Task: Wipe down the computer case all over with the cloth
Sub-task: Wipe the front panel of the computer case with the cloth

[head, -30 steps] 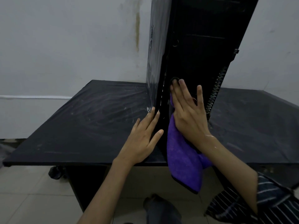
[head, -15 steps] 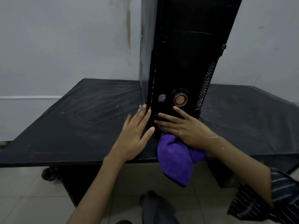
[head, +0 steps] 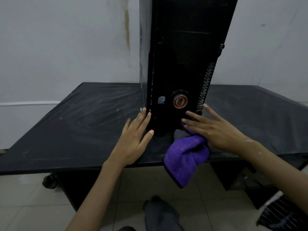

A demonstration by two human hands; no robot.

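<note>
Standing upright near the front edge of the scuffed black table (head: pixel 75 130), the tall black computer case (head: pixel 183 64) turns its narrow front panel to the camera; a round red-ringed button (head: pixel 180 100) and a small blue sticker (head: pixel 161 99) sit low on it, a ribbed vent strip (head: pixel 204 90) runs down its right side, and its top runs out of frame. At the foot of that panel the bunched purple microfibre cloth (head: pixel 185 157) lies under the right hand (head: pixel 215 130), pressed toward the case, its loose end hanging off the table edge toward the floor. The right hand lies flat, fingers straight and spread, pressing rather than gripping; that looks like the way to push the cloth across the lowest band of the front, just under the button. The left hand (head: pixel 135 135) is likewise flat and spread, holding nothing, fingertips against the case's lower left corner and palm low over the table; I judge it is there to brace the tall, narrow case so the wiping pressure neither slides nor tips it. The case sits close to the table's front edge, so little surface lies before it; bare tabletop opens to left and right, giving room to reach both side panels; the pale wall stands behind, and how near the case's back is to it I cannot tell.
</note>
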